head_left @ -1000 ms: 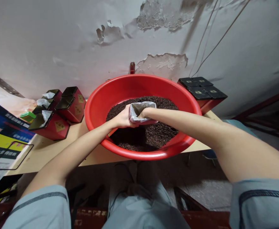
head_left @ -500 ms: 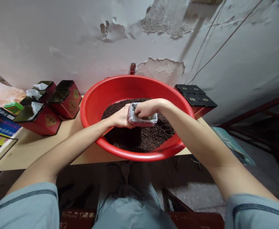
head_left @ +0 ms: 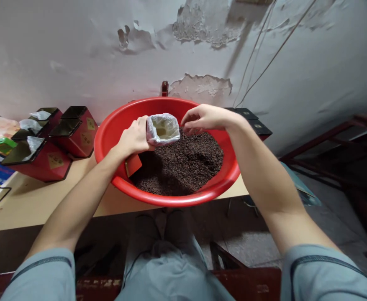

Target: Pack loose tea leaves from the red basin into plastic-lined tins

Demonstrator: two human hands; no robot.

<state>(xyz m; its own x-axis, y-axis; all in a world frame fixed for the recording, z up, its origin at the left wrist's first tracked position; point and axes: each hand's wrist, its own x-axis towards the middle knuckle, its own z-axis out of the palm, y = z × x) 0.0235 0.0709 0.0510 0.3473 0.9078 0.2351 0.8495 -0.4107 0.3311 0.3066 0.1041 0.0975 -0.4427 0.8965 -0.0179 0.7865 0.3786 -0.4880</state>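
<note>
My left hand (head_left: 136,136) is wrapped round the side of a square tin lined with a clear plastic bag (head_left: 163,130). The bag is folded out over the rim, and a pale yellowish inside shows through the mouth. To the right of the tin, my right hand (head_left: 204,117) hangs apart from it with loosely bent fingers and nothing visible in them. Both hands are above a big red plastic basin (head_left: 170,202) holding dark, loose, tea-like granules (head_left: 183,167). A small red-orange object with flat sides (head_left: 133,165) rests inside the basin's left wall, below my left wrist.
Several red tins (head_left: 56,161) stand on the wooden table (head_left: 73,194) at the left, some with plastic liners showing. Black-lidded tins (head_left: 255,121) are behind my right forearm. A green packet (head_left: 3,145) lies far left. The peeling wall (head_left: 108,75) rises behind the basin.
My right hand has come out of the lined tin and moved away to its right. My left hand has raised the tin slightly and tilted its mouth more towards me. The view has shifted rightward.
</note>
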